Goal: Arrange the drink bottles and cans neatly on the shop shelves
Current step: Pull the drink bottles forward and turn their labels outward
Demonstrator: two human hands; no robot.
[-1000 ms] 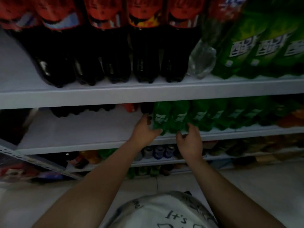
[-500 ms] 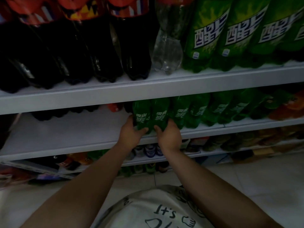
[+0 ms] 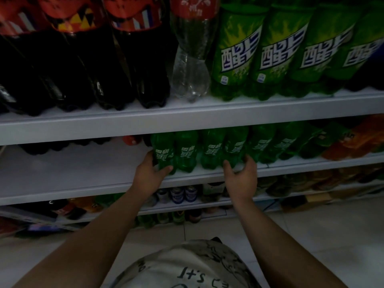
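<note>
Facing white shelves [image 3: 187, 119] above tiled floor [image 3: 311, 235]

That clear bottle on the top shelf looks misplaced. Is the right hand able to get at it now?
Probably yes: the clear bottle stands at the front of the top shelf, nothing before it, but the right hand must first release a green bottle below.

At least four dark cola bottles [image 3: 116, 80], one clear bottle [image 3: 190, 75] and four big green bottles [image 3: 234, 59] stand on the upper shelf [image 3: 187, 121]. Six small green bottles [image 3: 187, 150] stand below (further ones at the right blur together). Two hands: left hand [image 3: 148, 175], right hand [image 3: 241, 179].
</note>
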